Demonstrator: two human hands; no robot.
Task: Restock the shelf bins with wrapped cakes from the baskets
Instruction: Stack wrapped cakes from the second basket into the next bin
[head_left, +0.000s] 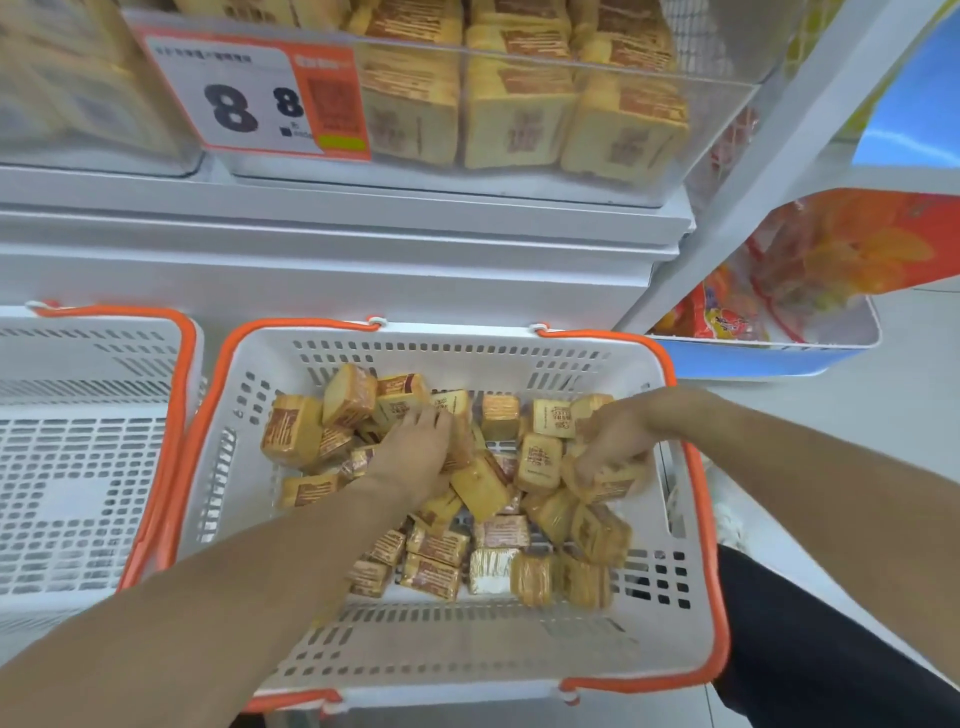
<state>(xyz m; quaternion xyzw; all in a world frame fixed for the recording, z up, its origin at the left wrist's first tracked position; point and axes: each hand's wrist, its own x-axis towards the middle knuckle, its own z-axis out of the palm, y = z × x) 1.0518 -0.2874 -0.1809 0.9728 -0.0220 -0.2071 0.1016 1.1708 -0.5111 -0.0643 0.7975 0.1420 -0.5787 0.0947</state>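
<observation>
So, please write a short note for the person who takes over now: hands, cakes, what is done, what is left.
Left hand: down in the right basket, fingers on the cakes; grip not clear.
Right hand: closed on a cake at the basket's right side.
Left basket: no cakes visible in it.
Shelf bin above: already holds many cakes, stood in rows.
Left to do: the right basket still has a loose pile; move these up into the bin.
</observation>
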